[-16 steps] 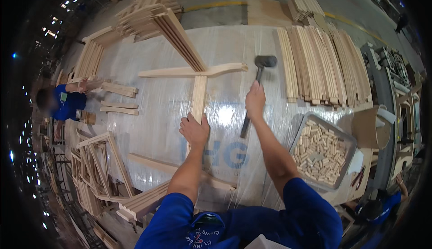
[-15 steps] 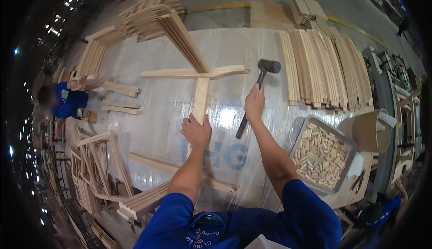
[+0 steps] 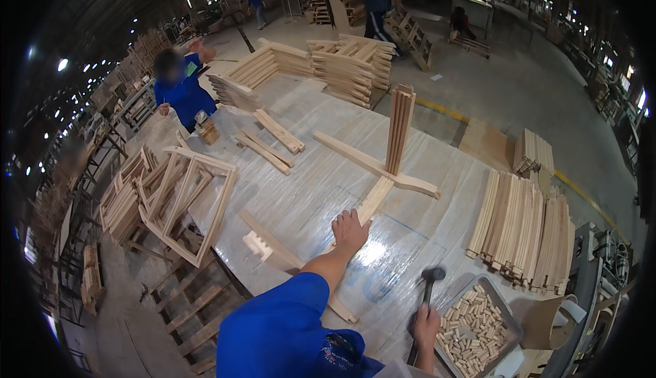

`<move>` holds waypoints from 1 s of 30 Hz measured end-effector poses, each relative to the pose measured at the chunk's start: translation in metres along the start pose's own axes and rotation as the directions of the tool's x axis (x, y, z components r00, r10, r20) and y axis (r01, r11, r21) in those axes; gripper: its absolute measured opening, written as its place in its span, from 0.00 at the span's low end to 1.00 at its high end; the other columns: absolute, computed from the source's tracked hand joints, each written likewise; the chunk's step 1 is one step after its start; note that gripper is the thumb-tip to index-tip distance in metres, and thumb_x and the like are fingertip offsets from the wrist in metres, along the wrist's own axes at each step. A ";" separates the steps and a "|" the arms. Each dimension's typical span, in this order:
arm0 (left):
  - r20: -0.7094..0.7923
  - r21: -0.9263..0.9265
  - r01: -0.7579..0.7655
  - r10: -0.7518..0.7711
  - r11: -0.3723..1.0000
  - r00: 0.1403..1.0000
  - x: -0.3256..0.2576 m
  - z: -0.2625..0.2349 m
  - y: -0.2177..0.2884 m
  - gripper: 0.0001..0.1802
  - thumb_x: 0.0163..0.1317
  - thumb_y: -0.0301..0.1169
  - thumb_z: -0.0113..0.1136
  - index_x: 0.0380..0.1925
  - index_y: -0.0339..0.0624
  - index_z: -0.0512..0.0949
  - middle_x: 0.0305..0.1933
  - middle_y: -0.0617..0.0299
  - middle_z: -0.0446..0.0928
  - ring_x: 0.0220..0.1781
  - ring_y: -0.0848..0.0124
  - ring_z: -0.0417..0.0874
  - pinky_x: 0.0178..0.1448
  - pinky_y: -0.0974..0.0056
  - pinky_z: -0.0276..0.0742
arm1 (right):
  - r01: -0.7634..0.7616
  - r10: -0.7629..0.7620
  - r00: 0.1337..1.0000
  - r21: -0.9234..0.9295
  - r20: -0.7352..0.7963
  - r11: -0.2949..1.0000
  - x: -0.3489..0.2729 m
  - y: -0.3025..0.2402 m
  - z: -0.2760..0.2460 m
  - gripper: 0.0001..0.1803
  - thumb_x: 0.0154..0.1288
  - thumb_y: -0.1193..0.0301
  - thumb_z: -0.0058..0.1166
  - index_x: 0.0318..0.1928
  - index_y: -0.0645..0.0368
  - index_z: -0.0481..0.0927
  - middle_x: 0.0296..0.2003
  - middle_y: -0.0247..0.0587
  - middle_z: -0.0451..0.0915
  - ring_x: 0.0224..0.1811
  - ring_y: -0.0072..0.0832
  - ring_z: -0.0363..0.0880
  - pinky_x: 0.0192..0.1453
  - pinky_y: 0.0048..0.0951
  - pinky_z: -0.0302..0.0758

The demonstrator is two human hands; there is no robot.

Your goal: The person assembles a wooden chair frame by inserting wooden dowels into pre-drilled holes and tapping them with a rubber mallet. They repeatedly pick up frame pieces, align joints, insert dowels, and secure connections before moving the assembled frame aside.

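My left hand (image 3: 350, 232) grips a flat wooden rail (image 3: 376, 199) from above, with the thumb along its right side. The rail's far end meets a long curved wooden leg (image 3: 417, 185) lying across the table. Several grooved wooden bars (image 3: 400, 129) stand upright at that joint. In my right hand (image 3: 428, 325) is a black mallet (image 3: 433, 274), held by its handle low at the right, beside a grey tray (image 3: 517, 316) of wooden dowels (image 3: 471, 330). The mallet is apart from the rail.
Stacked wooden slats (image 3: 523, 231) lie on the table's right side. Loose wooden pieces (image 3: 265, 149) and another curved leg (image 3: 270, 241) lie to the left. Assembled frames (image 3: 184, 193) lean at the left edge. A co-worker (image 3: 181, 88) in blue stands at the far left.
My view has swung up and to the left, showing more of the hall. The mallet has moved away from the joint, back toward my body near the tray. My left hand stays on the rail.
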State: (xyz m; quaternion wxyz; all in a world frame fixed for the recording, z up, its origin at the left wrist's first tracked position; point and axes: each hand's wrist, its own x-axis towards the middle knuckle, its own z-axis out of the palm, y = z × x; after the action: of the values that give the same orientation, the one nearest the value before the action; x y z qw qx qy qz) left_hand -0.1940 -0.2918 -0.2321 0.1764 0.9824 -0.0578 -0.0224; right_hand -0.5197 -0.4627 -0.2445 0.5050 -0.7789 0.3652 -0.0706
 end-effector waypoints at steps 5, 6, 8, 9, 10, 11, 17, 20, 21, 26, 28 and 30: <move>-0.004 0.021 0.082 -0.082 0.996 0.997 -0.020 -0.014 0.020 0.41 0.65 0.53 0.65 0.68 0.34 0.69 0.65 0.46 0.72 0.67 0.49 0.71 0.71 0.43 0.61 | 0.024 0.025 0.992 -0.367 0.127 0.930 -0.142 0.089 -0.051 0.33 0.69 0.44 0.64 0.66 0.49 0.76 0.62 0.62 0.79 0.53 0.61 0.83 0.56 0.61 0.76; -0.006 0.024 0.060 -0.060 0.998 0.998 -0.028 -0.017 0.024 0.42 0.65 0.53 0.65 0.69 0.33 0.67 0.67 0.47 0.71 0.68 0.49 0.71 0.72 0.42 0.62 | -0.068 0.129 0.982 -0.378 0.139 0.923 -0.158 0.086 -0.056 0.32 0.71 0.46 0.62 0.65 0.52 0.77 0.61 0.61 0.79 0.53 0.62 0.82 0.55 0.60 0.76; -0.085 -0.019 -0.069 0.067 0.997 0.994 -0.055 -0.022 0.026 0.44 0.66 0.53 0.65 0.71 0.33 0.67 0.69 0.44 0.71 0.68 0.47 0.72 0.71 0.44 0.66 | -0.247 0.332 0.931 -0.407 0.152 0.879 -0.197 0.079 -0.063 0.29 0.75 0.49 0.58 0.63 0.59 0.78 0.58 0.60 0.80 0.52 0.62 0.81 0.55 0.57 0.77; -0.055 -0.112 -0.156 0.150 0.981 0.987 -0.072 -0.024 0.023 0.41 0.66 0.52 0.65 0.69 0.34 0.70 0.65 0.44 0.74 0.65 0.48 0.75 0.69 0.46 0.69 | -0.173 0.189 0.982 -0.413 -0.002 0.894 -0.204 0.071 -0.053 0.24 0.72 0.55 0.60 0.55 0.61 0.79 0.49 0.58 0.80 0.46 0.59 0.81 0.50 0.53 0.76; -0.035 -0.200 -0.233 0.231 0.952 0.972 -0.090 -0.025 0.015 0.39 0.66 0.52 0.66 0.67 0.35 0.73 0.62 0.43 0.77 0.62 0.50 0.78 0.66 0.48 0.72 | -0.096 0.036 0.988 -0.426 -0.148 0.900 -0.212 0.056 -0.038 0.19 0.68 0.60 0.62 0.47 0.63 0.80 0.40 0.55 0.79 0.41 0.55 0.80 0.45 0.50 0.75; -0.014 -0.289 -0.301 0.310 0.909 0.951 -0.107 -0.029 0.005 0.36 0.66 0.51 0.66 0.65 0.37 0.76 0.58 0.43 0.81 0.59 0.51 0.81 0.63 0.50 0.76 | -0.028 -0.114 0.952 -0.451 -0.284 0.892 -0.224 0.049 -0.030 0.14 0.65 0.65 0.63 0.39 0.66 0.81 0.31 0.53 0.79 0.36 0.51 0.80 0.41 0.47 0.74; 0.317 -0.684 -0.190 0.522 0.704 0.792 -0.205 -0.082 -0.055 0.23 0.66 0.47 0.68 0.49 0.40 0.87 0.37 0.53 0.88 0.39 0.66 0.88 0.46 0.61 0.82 | -0.121 -0.153 0.923 -0.642 -0.354 0.757 -0.210 0.081 -0.019 0.18 0.59 0.67 0.68 0.48 0.62 0.82 0.43 0.56 0.77 0.50 0.58 0.75 0.56 0.54 0.71; 0.335 -0.665 -0.178 0.503 0.725 0.797 -0.216 -0.102 -0.117 0.21 0.66 0.45 0.67 0.49 0.39 0.86 0.40 0.52 0.88 0.40 0.65 0.89 0.47 0.61 0.82 | -0.117 -0.228 0.871 -0.635 -0.435 0.763 -0.222 0.068 -0.007 0.20 0.59 0.71 0.67 0.51 0.63 0.82 0.47 0.60 0.78 0.52 0.60 0.75 0.57 0.55 0.71; 0.335 -0.665 -0.162 0.486 0.729 0.807 -0.219 -0.107 -0.140 0.21 0.66 0.45 0.67 0.49 0.39 0.86 0.40 0.52 0.88 0.40 0.64 0.89 0.48 0.61 0.82 | -0.114 -0.230 0.871 -0.635 -0.433 0.764 -0.228 0.061 0.002 0.19 0.60 0.72 0.65 0.51 0.64 0.82 0.46 0.60 0.77 0.52 0.60 0.75 0.57 0.54 0.71; 0.275 -0.556 -0.092 0.288 0.826 0.917 -0.227 -0.138 -0.245 0.18 0.65 0.42 0.67 0.46 0.40 0.86 0.37 0.49 0.87 0.40 0.52 0.88 0.46 0.54 0.82 | 0.190 -0.224 0.974 -0.407 -0.037 0.894 -0.256 0.031 0.080 0.10 0.67 0.71 0.60 0.44 0.64 0.85 0.40 0.56 0.86 0.44 0.53 0.86 0.48 0.44 0.81; 0.271 -0.515 -0.062 0.231 0.855 0.934 -0.232 -0.141 -0.287 0.19 0.65 0.42 0.67 0.47 0.39 0.86 0.38 0.48 0.87 0.43 0.50 0.89 0.48 0.53 0.83 | 0.285 -0.211 0.947 -0.325 0.243 0.902 -0.268 0.004 0.125 0.12 0.69 0.68 0.62 0.48 0.62 0.85 0.42 0.54 0.87 0.45 0.48 0.88 0.51 0.40 0.82; 0.280 -0.437 -0.120 0.261 0.891 0.924 -0.229 -0.142 -0.323 0.21 0.64 0.41 0.66 0.50 0.37 0.84 0.42 0.47 0.87 0.46 0.51 0.88 0.52 0.52 0.83 | 0.231 -0.142 0.910 -0.194 0.389 0.953 -0.276 -0.023 0.167 0.15 0.70 0.64 0.61 0.50 0.61 0.85 0.44 0.53 0.87 0.48 0.50 0.87 0.54 0.43 0.81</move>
State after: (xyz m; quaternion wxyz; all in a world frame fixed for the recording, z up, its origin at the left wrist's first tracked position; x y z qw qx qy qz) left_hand -0.3782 0.0852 -0.2063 0.3684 0.8942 -0.1781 -0.1814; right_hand -0.6279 -0.1586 -0.2338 0.4594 -0.8640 0.1926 0.0733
